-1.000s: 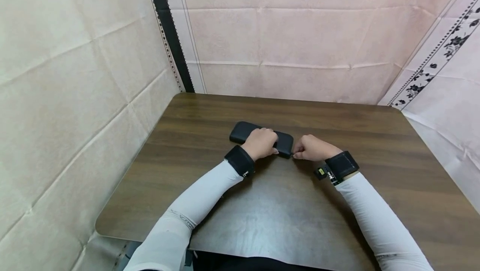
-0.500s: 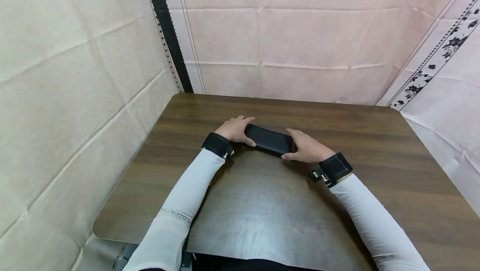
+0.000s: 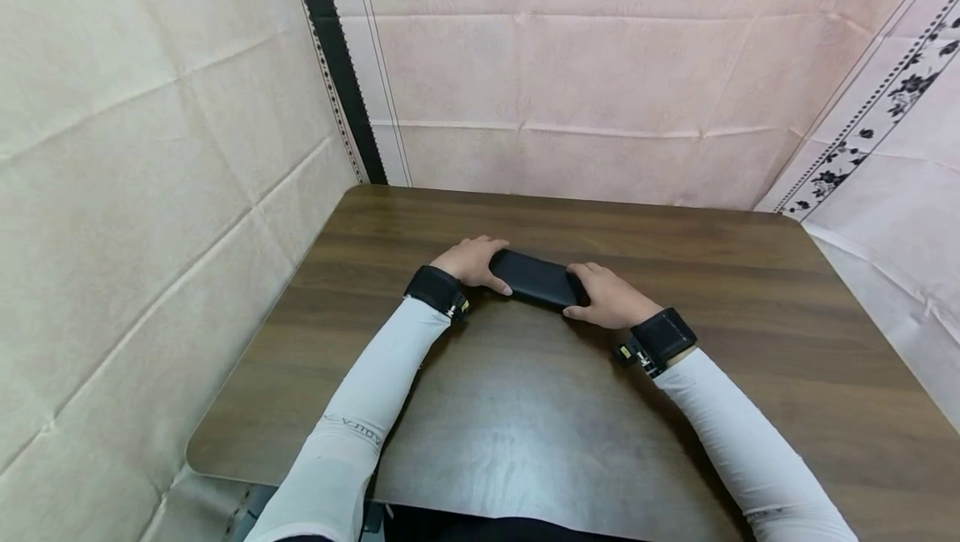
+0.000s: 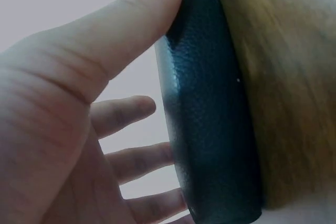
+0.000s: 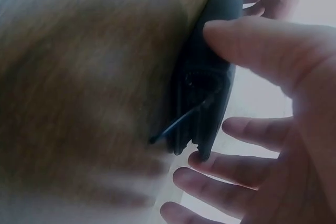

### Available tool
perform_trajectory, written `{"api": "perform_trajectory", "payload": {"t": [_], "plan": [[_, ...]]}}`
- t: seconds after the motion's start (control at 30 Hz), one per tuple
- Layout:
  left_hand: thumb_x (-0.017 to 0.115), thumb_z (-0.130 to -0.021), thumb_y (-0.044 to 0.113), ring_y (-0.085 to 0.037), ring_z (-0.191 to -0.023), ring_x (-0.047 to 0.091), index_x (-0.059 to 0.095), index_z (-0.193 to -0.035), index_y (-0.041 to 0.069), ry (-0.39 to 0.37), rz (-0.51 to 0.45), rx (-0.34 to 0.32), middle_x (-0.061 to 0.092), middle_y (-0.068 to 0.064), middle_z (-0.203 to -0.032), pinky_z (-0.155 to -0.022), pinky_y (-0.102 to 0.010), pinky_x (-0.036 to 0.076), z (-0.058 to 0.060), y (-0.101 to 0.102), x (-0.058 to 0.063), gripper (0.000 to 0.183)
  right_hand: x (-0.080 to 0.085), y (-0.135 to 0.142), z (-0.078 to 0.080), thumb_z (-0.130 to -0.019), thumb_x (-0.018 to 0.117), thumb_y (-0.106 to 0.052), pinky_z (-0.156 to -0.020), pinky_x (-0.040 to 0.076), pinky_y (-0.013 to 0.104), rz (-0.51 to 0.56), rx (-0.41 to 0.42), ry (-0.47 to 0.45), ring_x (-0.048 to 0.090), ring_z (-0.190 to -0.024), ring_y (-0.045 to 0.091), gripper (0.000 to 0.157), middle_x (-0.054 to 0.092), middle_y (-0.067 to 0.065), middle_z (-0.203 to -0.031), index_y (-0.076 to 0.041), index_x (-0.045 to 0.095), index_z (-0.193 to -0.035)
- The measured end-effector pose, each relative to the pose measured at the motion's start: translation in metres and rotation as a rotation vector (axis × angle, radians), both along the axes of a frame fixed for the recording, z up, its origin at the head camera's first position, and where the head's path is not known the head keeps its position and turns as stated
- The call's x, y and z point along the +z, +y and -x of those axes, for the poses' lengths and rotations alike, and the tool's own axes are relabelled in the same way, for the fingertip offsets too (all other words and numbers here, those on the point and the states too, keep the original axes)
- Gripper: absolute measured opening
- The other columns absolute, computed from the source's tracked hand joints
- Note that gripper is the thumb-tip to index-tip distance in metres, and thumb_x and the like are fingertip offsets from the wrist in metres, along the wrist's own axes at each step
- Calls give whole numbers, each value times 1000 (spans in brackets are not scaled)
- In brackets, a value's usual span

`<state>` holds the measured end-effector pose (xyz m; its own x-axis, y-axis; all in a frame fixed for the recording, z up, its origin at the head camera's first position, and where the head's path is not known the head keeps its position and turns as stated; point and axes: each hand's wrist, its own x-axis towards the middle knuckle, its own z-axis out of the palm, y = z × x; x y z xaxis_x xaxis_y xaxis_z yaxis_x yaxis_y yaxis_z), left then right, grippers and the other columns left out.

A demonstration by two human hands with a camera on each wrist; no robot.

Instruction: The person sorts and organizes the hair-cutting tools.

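A long black leather-look zip case point(image 3: 536, 278) lies at a slant on the wooden table. My left hand point(image 3: 471, 261) holds its left end, thumb on the near side and fingers spread along the far side. At the right end, my right hand point(image 3: 611, 298) grips with thumb in front and fingers behind. The left wrist view shows the grained side of the case point(image 4: 215, 119) close to the thumb. In the right wrist view a thin dark zip pull point(image 5: 178, 120) sticks out from the end, where a narrow gap parts the two halves.
The brown wooden table point(image 3: 480, 409) has rounded corners. Pale creased cloth point(image 3: 585, 75) hangs behind it and along the left side. A black strap point(image 3: 663, 338) with a small camera circles each wrist.
My left hand has gone from the middle of the case to its left end. My right hand has spread from a pinch at the right corner and now grips that end.
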<state>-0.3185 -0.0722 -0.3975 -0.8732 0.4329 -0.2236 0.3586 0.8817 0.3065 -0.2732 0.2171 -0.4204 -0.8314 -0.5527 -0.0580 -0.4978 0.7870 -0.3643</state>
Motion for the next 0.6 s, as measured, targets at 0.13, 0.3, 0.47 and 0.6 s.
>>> {"api": "perform_trajectory", "payload": {"t": [0.13, 0.3, 0.47, 0.6], "plan": [[81, -84, 57, -41, -146, 41, 35, -163, 18, 7, 24, 10, 38, -13, -164, -119, -53, 38, -3, 4, -1, 100, 0, 2, 1, -97, 72, -32, -118, 37, 59, 11, 2, -12, 40, -148, 45, 81, 40, 29, -159, 3, 33, -158], [80, -85, 58, -43, -146, 41, 35, -163, 17, 7, 50, 18, 38, -15, -164, -118, -54, 39, -7, 9, 0, 99, -2, 7, 4, -99, 69, -25, -119, 34, 61, 22, 16, -22, 36, -149, 47, 77, 38, 29, -161, 3, 31, -159], [80, -87, 55, -42, -147, 41, 35, -163, 14, 11, 73, 14, 38, -16, -164, -121, -52, 36, -11, 13, 2, 97, -4, 12, 9, -99, 68, -19, -119, 33, 62, 26, 23, -31, 35, -149, 48, 74, 37, 29, -161, 3, 31, -159], [79, -88, 55, -42, -146, 42, 35, -163, 14, 12, 85, 21, 39, -17, -163, -120, -51, 38, -14, 15, 4, 96, -3, 14, 13, -98, 67, -15, -119, 33, 62, 34, 22, -31, 34, -149, 49, 72, 37, 29, -161, 4, 32, -158]]}}
